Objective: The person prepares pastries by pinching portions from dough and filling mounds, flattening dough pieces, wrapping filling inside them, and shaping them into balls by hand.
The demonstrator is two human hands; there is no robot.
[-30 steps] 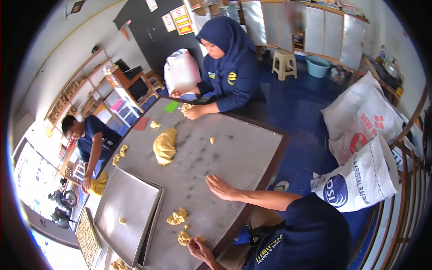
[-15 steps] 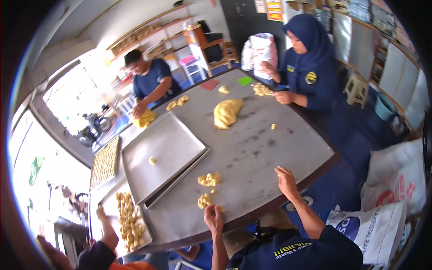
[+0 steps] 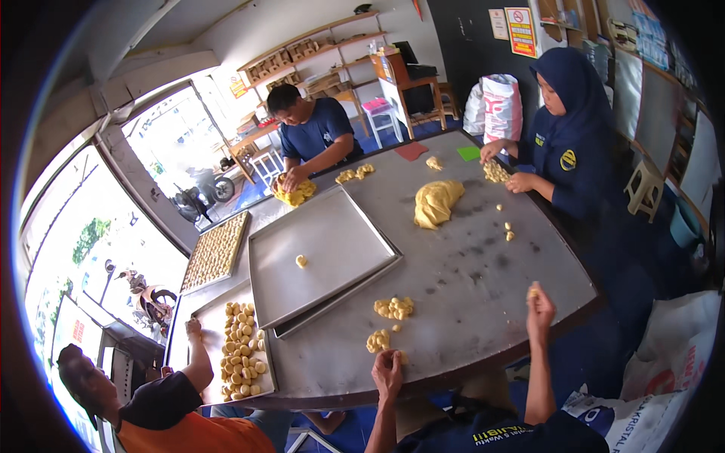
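Note:
My left hand (image 3: 387, 372) is at the table's near edge, its fingers pinched together; what they hold is hidden. Just beyond its fingertips lies a clump of yellow dough pieces (image 3: 378, 340), with a small bit of dough (image 3: 396, 328) next to it. A second clump of dough pieces (image 3: 394, 307) sits a little farther off. My right hand (image 3: 540, 313) is raised over the table's right side, fingers closed on what looks like a small pale piece of dough (image 3: 535, 288), partly blurred. A large smooth mound of dough (image 3: 438, 204) rests toward the far side.
Stacked metal trays (image 3: 321, 257) stand left of centre, one dough ball on top. Dough balls fill a tray (image 3: 243, 355) at left, beside a person in orange (image 3: 181, 423). Two people in navy (image 3: 321, 140) (image 3: 578, 143) handle dough across the metal table (image 3: 468, 302). White sacks (image 3: 668, 347) stand at right.
The view has shifted, so the table sits farther right and lower. My right hand has lifted upright, fingers up. My left hand stays by the near dough clump. More small dough bits lie at right.

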